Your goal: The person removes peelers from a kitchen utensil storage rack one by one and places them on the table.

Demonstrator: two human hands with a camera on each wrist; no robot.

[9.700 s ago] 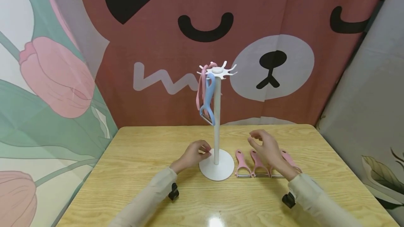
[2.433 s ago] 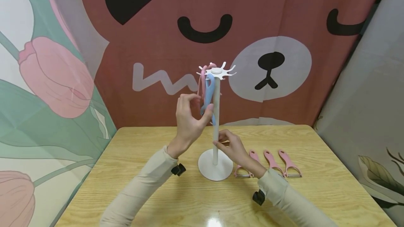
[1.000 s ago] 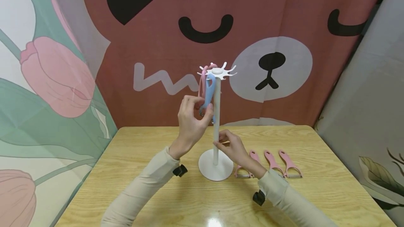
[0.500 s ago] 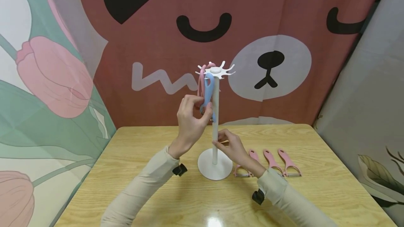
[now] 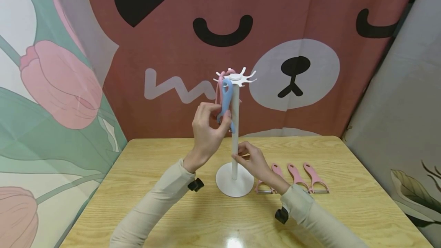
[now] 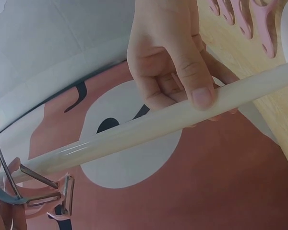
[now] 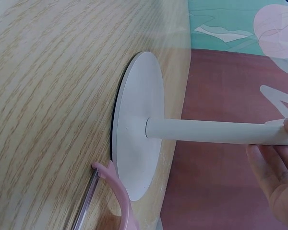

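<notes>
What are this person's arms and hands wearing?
The left sleeve and right sleeve are long, plain cream-beige, and creased, with puckered cuffs. A small black device sits at the left cuff, another at the right. The left hand and right hand wear no gloves.

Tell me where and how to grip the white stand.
Likely best by its slim, round post, low down, coming from the right: the post stands upright above the wide, flat base, and the pink peelers hang higher up, on the left.
</notes>
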